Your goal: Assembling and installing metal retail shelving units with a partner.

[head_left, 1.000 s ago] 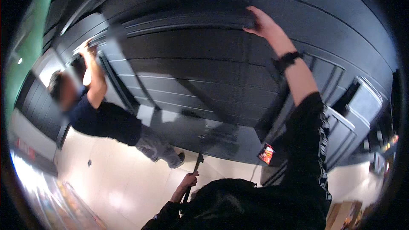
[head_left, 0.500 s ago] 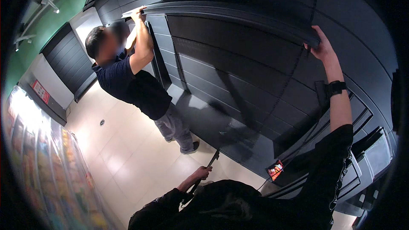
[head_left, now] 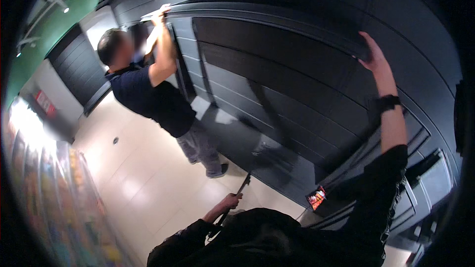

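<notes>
A long black shelf panel [head_left: 257,14] spans the upper part of the view in front of the dark shelving wall. My right hand [head_left: 374,55], raised high, grips its right end, fingers at the end and thumb at the lower edge. Another person [head_left: 148,81] in a dark shirt holds up the panel's far left end with raised hands [head_left: 159,16]. Low in front of my body, my left hand [head_left: 231,201] is closed around a slim dark metal bar [head_left: 244,186], which slants upward. What kind of part the bar is cannot be made out.
Black slatted back panels [head_left: 282,54] rise above a low base shelf [head_left: 237,136]. A red snack bag [head_left: 316,198] rests at its near right end. Dark panels [head_left: 420,188] lean at the right. Plastic-covered goods [head_left: 54,198] stand left, across the pale tiled floor [head_left: 133,183].
The view has shifted slightly and is blurrier. Both hands keep nearly the same places, and the shelf panel stays raised between me and the other person.
</notes>
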`<act>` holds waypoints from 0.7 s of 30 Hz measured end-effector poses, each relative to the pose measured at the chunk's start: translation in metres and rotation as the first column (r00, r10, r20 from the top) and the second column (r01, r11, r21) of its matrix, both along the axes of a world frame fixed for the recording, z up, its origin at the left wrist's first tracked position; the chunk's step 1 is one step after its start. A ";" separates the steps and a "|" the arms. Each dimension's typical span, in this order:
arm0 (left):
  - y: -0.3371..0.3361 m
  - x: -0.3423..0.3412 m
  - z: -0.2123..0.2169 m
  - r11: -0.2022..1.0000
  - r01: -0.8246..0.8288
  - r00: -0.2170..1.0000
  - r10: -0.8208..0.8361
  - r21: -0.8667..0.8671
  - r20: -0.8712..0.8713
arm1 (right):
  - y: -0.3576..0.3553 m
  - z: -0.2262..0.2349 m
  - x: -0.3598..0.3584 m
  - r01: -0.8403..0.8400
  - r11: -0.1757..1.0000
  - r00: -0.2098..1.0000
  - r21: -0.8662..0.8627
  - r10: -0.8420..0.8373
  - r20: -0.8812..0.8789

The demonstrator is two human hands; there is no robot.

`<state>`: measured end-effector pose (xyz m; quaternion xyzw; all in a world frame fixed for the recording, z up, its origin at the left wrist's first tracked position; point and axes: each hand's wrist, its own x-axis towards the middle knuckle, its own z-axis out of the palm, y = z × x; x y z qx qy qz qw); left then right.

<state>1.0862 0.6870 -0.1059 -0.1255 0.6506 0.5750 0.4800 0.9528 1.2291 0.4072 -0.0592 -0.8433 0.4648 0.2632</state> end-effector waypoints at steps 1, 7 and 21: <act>0.000 -0.001 -0.002 1.000 0.012 1.000 -0.012 -0.026 0.021 | 0.011 -0.005 -0.001 0.071 0.896 0.997 0.439 -0.063 -0.033; -0.003 -0.011 -0.014 1.000 -0.008 0.995 0.006 0.021 0.102 | 0.017 -0.003 -0.014 -0.050 0.748 0.999 -0.662 0.027 -0.044; -0.008 -0.018 -0.020 0.995 0.059 0.988 -0.070 0.085 0.135 | 0.006 0.008 -0.021 -0.112 0.657 0.994 -0.745 0.085 -0.074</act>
